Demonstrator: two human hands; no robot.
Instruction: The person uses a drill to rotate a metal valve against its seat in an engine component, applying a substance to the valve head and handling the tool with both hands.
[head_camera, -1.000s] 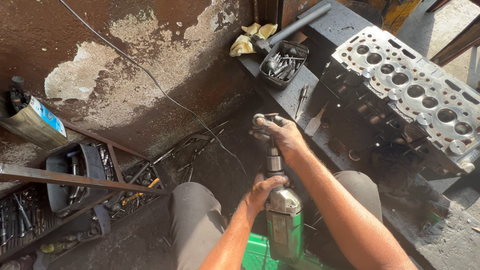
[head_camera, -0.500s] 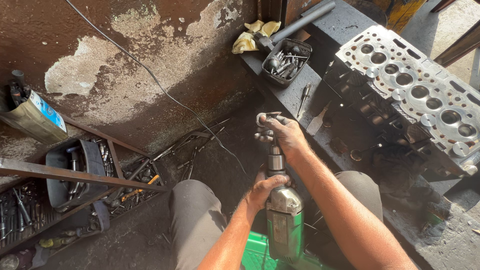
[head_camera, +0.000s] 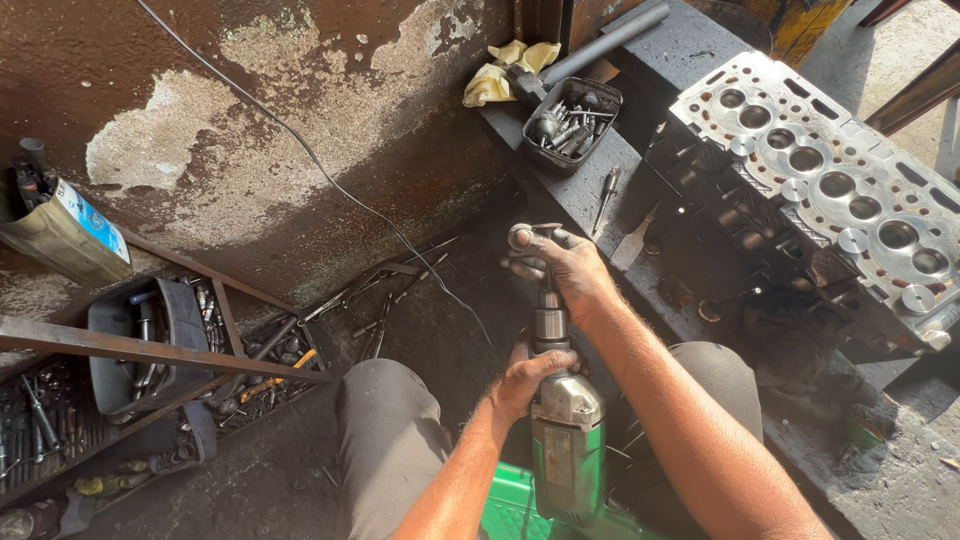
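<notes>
Bench (head_camera: 600, 180) bears cylinder head (head_camera: 830, 190) (grimy)

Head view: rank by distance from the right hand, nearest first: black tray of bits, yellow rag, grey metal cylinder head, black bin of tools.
1. Black tray of bits, on the bench above the right hand.
2. Grey metal cylinder head, to the right.
3. Yellow rag, just beyond the tray.
4. Black bin of tools, far left on the floor.

You see a cylinder head (head_camera: 840, 190) at the surface's right edge, a black tray of bits (head_camera: 570, 125) beside yellow rags (head_camera: 505, 70).
</notes>
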